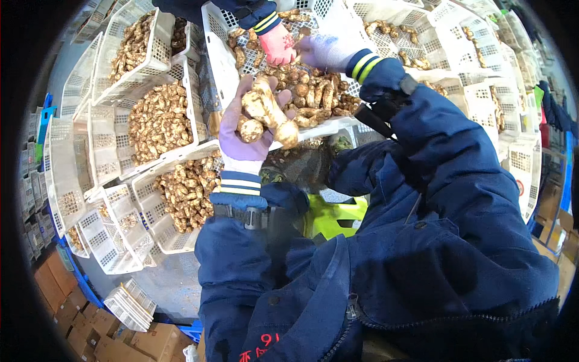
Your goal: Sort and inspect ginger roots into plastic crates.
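Observation:
Several matsutake-like mushrooms with pale stems and brown patches [264, 106] lie in my left hand [246, 122], gloved in white and purple, palm up at the near side of a white perforated plastic crate [217, 54]. My right hand [328, 52], in a white glove, reaches over the crate's far part; its fingertips touch or are close to a mushroom beside a co-worker's pink-gloved hand [277, 45], and whether they grip it I cannot tell. A pile of similar mushrooms [316, 92] fills the near part of this crate.
White crates heaped with smaller mushrooms [160, 122] [190, 194] stand at the left. More crates with a few mushrooms [414, 59] are at the right. A lime-green plastic stool [334, 215] is below me. Cardboard boxes [149, 341] and stacked white baskets [131, 305] sit at lower left.

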